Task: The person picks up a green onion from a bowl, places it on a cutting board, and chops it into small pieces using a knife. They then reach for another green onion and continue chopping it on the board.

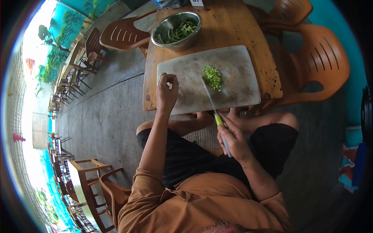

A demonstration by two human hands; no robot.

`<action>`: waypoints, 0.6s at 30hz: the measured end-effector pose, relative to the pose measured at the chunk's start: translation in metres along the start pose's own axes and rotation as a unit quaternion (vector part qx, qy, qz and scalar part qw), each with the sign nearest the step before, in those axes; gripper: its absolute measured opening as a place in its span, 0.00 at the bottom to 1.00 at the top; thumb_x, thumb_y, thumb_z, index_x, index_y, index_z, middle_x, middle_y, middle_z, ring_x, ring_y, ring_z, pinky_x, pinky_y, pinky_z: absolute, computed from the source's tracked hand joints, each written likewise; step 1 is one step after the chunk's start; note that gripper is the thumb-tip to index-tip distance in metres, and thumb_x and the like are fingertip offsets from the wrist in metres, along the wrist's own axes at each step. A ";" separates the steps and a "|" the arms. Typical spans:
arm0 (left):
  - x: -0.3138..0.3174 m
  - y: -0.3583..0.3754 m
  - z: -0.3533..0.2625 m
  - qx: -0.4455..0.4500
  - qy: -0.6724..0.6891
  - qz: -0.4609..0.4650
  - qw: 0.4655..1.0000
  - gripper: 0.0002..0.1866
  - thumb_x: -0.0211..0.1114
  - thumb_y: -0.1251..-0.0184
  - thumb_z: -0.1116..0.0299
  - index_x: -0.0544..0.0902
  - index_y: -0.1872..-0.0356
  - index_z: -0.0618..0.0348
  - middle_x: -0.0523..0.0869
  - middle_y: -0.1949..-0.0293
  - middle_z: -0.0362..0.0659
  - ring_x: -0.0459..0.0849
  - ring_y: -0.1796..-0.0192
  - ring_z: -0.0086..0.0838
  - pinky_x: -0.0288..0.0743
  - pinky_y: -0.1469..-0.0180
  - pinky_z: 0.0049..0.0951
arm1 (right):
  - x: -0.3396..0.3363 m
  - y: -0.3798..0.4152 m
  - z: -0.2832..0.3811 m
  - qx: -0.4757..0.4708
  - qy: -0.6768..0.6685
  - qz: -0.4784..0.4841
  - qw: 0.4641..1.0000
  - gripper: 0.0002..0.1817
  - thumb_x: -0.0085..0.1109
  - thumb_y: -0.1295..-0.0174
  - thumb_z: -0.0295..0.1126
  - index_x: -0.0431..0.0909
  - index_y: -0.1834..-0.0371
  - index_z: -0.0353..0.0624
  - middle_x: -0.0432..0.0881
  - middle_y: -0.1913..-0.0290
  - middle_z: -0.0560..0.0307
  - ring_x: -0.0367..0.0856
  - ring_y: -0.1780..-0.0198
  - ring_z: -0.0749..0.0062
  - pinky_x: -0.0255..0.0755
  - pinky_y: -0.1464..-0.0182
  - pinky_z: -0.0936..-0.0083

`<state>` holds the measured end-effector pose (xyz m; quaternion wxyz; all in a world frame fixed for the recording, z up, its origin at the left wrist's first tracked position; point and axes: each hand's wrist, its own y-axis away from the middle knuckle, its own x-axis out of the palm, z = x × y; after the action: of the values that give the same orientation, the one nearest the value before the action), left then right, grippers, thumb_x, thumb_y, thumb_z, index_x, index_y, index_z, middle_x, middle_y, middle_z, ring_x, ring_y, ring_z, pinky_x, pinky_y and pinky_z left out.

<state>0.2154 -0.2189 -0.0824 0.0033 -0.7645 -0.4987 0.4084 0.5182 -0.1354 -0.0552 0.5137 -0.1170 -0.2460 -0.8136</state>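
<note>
My right hand [232,139] grips a knife [219,120] by its green and grey handle, near the front edge of the table. The thin blade points away from me over the cutting board [186,95], its tip beside a small heap of chopped green onion [212,77]. Above the left part of the white, stained board is my left hand [167,93], its fingers curled closed. Whatever those fingers may hold is too small to make out.
Behind the board a metal bowl [176,29] holds cut greens. The board lies on a wooden table [229,23]. Brown plastic chairs stand at the left [126,34] and right [320,64] of it. My legs are under the front edge.
</note>
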 end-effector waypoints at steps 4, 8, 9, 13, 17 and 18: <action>-0.014 -0.012 0.002 -0.020 0.028 -0.031 0.999 0.09 0.70 0.26 0.70 0.88 0.53 0.65 0.92 0.60 0.50 0.91 0.56 0.38 0.83 0.47 0.36 | -0.009 0.007 0.015 -0.028 -0.031 0.040 0.998 0.30 0.49 0.15 0.34 0.60 0.13 0.41 0.74 0.69 0.64 0.70 0.76 0.87 0.69 0.78 0.86; -0.026 -0.031 0.014 -0.013 -0.010 -0.018 1.000 0.09 0.71 0.26 0.68 0.89 0.51 0.61 0.94 0.59 0.44 0.90 0.58 0.29 0.82 0.53 0.33 | -0.025 0.006 0.029 -0.051 -0.032 0.065 0.996 0.34 0.55 0.17 0.37 0.59 0.13 0.40 0.75 0.68 0.63 0.71 0.74 0.86 0.68 0.76 0.87; -0.029 -0.036 0.014 -0.014 -0.009 -0.026 1.000 0.09 0.71 0.26 0.68 0.89 0.51 0.61 0.94 0.59 0.44 0.90 0.58 0.29 0.82 0.53 0.33 | -0.029 0.004 0.035 -0.055 -0.011 0.060 0.997 0.37 0.59 0.20 0.36 0.58 0.12 0.40 0.77 0.67 0.61 0.72 0.74 0.86 0.69 0.74 0.87; -0.037 -0.061 0.020 0.003 -0.002 -0.003 1.000 0.09 0.70 0.26 0.68 0.88 0.53 0.62 0.93 0.60 0.45 0.91 0.58 0.31 0.83 0.52 0.34 | -0.056 -0.015 0.061 -0.069 0.213 0.020 0.974 0.36 0.62 0.27 0.29 0.65 0.16 0.36 0.85 0.58 0.55 0.83 0.62 0.79 0.80 0.59 0.81; -0.037 -0.101 0.022 0.047 -0.017 -0.014 0.999 0.08 0.70 0.27 0.67 0.87 0.58 0.63 0.92 0.62 0.49 0.91 0.57 0.40 0.84 0.50 0.39 | -0.080 -0.049 0.064 -0.225 0.342 0.001 0.912 0.34 0.64 0.30 0.28 0.72 0.21 0.32 0.80 0.26 0.40 0.74 0.22 0.58 0.63 0.20 0.66; -0.038 -0.114 0.020 0.049 -0.017 -0.017 0.999 0.08 0.70 0.27 0.67 0.87 0.58 0.63 0.92 0.62 0.49 0.91 0.57 0.40 0.84 0.50 0.39 | -0.081 -0.053 0.065 -0.228 0.342 0.002 0.911 0.34 0.64 0.30 0.28 0.72 0.21 0.32 0.80 0.26 0.40 0.74 0.22 0.58 0.63 0.20 0.66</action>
<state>0.1100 -0.1991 -0.0254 0.0389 -0.7476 -0.4911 0.4455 0.5034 -0.0197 -0.0506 0.5272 0.0543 0.1376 -0.8368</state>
